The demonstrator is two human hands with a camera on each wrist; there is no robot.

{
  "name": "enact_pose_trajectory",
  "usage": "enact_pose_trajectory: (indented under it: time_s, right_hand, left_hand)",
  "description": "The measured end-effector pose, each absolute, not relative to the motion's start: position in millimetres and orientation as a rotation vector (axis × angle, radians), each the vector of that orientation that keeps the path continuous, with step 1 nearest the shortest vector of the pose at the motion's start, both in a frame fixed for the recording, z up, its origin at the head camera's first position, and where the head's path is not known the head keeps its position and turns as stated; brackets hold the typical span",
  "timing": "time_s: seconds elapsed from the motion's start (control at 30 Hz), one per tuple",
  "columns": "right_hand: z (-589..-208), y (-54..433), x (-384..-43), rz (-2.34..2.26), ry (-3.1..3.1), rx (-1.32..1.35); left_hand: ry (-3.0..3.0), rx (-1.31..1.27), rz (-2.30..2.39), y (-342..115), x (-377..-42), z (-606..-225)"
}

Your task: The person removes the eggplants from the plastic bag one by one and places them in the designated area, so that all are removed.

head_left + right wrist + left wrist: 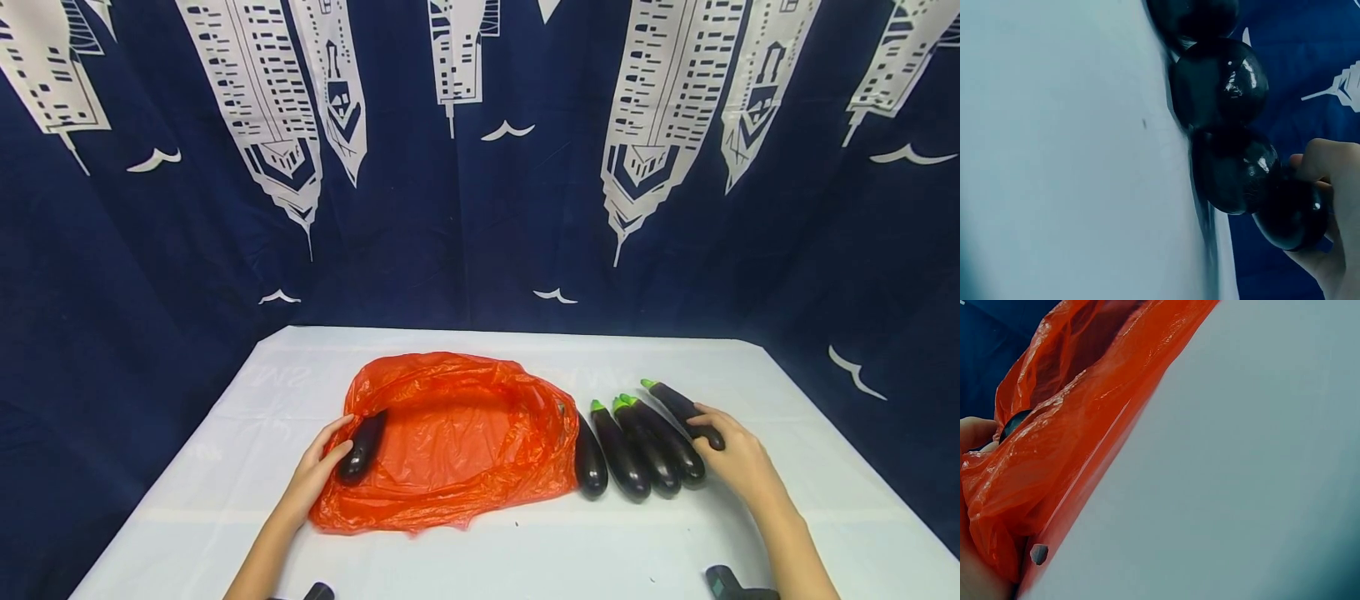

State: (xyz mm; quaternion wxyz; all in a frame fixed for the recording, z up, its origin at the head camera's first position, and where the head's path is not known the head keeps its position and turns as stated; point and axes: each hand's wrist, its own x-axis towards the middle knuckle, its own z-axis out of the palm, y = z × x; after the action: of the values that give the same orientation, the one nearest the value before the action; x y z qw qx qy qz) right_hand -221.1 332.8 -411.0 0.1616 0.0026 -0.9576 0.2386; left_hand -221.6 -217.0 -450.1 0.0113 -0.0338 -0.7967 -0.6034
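Observation:
A thin red plastic bag (pixel 450 500) lies spread with its mouth wide open in the head view. At its left rim my left hand (pixel 315 467) holds the film, with the thumb against a dark purple eggplant (pixel 363 446) that lies slanted just inside. In the left wrist view, folds of the bag (pixel 1054 469) hide most of that hand. To the right, my right hand (pixel 738 458) grips the rounded end of another eggplant (pixel 675 404), whose green stem points away. The right wrist view shows this held eggplant (pixel 1291 215) touching its neighbour.
Several more eggplants (pixel 622 450) lie side by side between the bag and my right hand, the leftmost one (pixel 591 458) against the bag's right edge. Everything rests on a white table (pixel 540 550). Behind it hangs a dark blue cloth (pixel 465 225) with white building prints.

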Motion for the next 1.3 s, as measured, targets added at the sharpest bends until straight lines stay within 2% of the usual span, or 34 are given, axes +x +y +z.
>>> enact_pose_trajectory:
  time_s: [0.63,1.3]
  right_hand:
    - [-429.7,340.5,-224.8,0.766,-2.771,0.089]
    - [-405.4,322.6,-221.0,0.726,-2.820,0.152]
  left_hand:
    - [-2.485,-0.100,-1.887,-217.3,-221.7,-449.9]
    - [-2.476,-0.121,-1.876,-217.3,-221.5,-451.0]
